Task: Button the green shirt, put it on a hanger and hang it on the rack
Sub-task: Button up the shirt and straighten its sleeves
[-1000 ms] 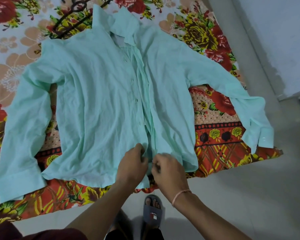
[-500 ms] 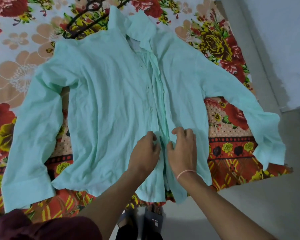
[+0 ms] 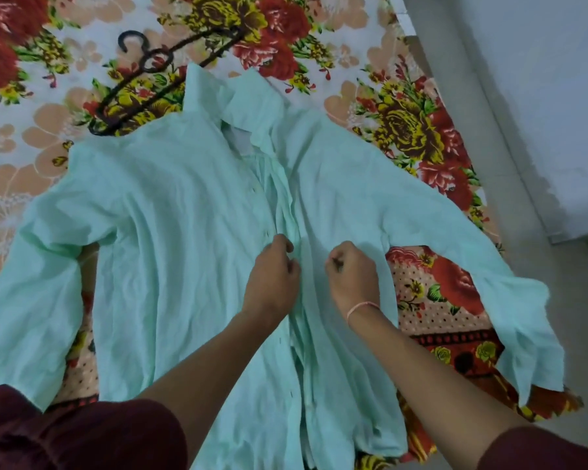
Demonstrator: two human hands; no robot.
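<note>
The mint green shirt (image 3: pixel 170 239) lies front up and spread flat on a flowered bedsheet, collar away from me, both sleeves out to the sides. My left hand (image 3: pixel 272 276) pinches the left edge of the front placket about halfway up. A short gap to the right, my right hand (image 3: pixel 352 273) is curled on the right front panel, gripping its fabric. A black hanger (image 3: pixel 143 79) lies on the sheet beyond the shirt's left shoulder, partly under it. No rack is in view.
The flowered bedsheet (image 3: pixel 404 127) covers the bed, whose edge runs down the right side. Beyond it are grey floor (image 3: pixel 557 340) and a pale wall (image 3: pixel 540 96). My dark red sleeves show at the bottom corners.
Both hands have moved up the placket from the hem toward the middle of the shirt. The camera has come closer and leans further over the bed.
</note>
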